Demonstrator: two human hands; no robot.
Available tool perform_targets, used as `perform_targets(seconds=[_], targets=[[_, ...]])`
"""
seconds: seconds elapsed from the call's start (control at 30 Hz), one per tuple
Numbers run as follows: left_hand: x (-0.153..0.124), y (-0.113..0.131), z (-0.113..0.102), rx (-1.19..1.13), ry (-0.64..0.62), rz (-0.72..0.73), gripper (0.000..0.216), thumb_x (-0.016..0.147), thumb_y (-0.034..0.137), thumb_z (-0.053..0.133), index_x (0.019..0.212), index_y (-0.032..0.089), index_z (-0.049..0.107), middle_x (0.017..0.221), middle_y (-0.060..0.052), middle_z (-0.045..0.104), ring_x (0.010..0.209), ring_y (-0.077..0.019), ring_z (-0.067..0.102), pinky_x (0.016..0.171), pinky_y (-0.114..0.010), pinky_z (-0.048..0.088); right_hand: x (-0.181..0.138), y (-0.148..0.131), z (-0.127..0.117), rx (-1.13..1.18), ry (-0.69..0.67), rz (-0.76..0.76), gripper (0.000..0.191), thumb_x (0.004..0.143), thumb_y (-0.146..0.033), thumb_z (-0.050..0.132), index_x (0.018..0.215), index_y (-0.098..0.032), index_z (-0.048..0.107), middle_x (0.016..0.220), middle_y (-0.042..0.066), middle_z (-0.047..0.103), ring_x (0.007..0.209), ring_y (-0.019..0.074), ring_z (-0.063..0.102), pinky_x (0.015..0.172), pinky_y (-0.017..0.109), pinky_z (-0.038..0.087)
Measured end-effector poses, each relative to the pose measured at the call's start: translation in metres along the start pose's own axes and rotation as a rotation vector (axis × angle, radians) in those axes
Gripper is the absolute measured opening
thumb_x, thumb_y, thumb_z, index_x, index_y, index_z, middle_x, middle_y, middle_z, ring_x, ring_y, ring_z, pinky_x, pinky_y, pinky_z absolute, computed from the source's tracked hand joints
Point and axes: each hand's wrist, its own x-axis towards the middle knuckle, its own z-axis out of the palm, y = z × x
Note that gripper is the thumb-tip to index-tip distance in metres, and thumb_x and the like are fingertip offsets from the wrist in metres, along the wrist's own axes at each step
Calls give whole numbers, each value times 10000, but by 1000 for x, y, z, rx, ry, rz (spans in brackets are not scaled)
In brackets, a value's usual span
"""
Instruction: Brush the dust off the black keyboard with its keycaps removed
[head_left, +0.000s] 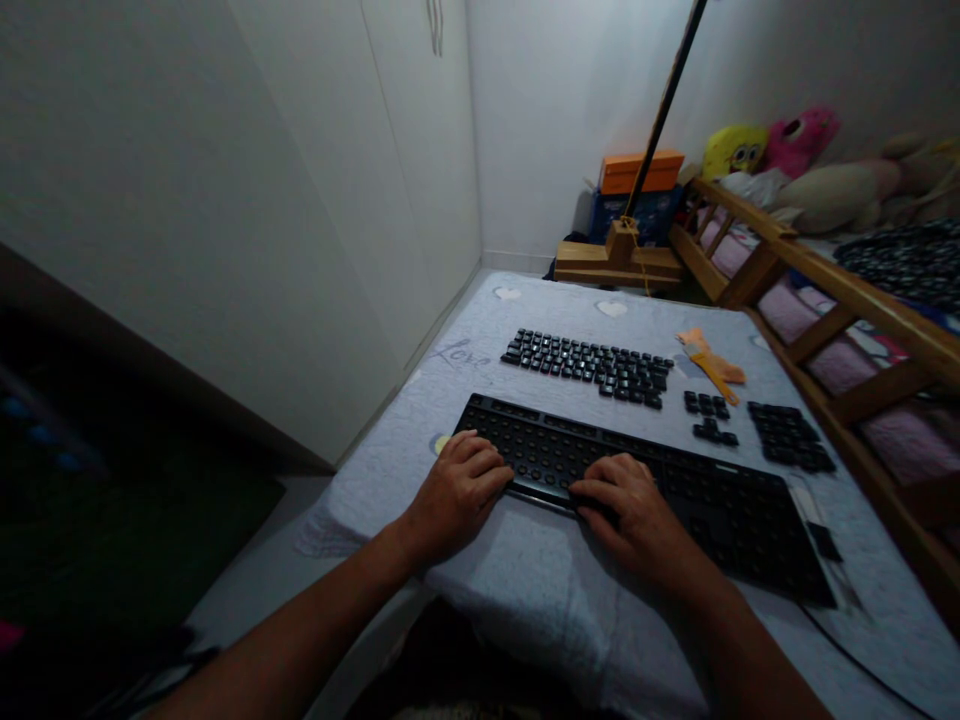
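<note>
A black keyboard (540, 440) with its keycaps off lies across the bed-like padded surface, bare round key mounts showing. My left hand (469, 475) rests on its left end, fingers curled over the top and thumb by the front edge. Along the front edge near the middle, my right hand (619, 500) grips the keyboard between thumb and fingers; whether a small part is also pinched there is hidden. Behind the keyboard, loose black keycaps (585, 360) are laid out in rows. Smaller keycap groups sit to the right, including arrow keys (715, 433) and a number-pad block (791, 437).
A yellow-handled brush (716, 375) lies on an orange cloth (726, 366). A small black item with clear wire-like strips (825, 541) is by the keyboard's right end, near a cable (855, 650). A wooden rail (847, 280) borders the right; a white wardrobe (337, 200) stands left.
</note>
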Motion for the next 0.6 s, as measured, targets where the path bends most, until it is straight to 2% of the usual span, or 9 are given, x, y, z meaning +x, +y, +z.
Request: perform_targets(seconds=[0.33,0.6], targets=[[-2,5,-3,22,11,29,138,927,186,586,973,210,713,918,-30,707,994,-192,583,1042,-447,428,2,2,6,-23,14,14,194,853,-66,656,936,-222,735,897,53,682,892,225,569,804,392,423],[-8,7,1,111,15,105,161,944,193,556,1023,184,696,956,-51,705,1002,-203,581,1042,-446,434,3,3,9,-15,45,-3,152,849,-83,697,897,-219,745,862,46,678,872,221,563,812,382,399]])
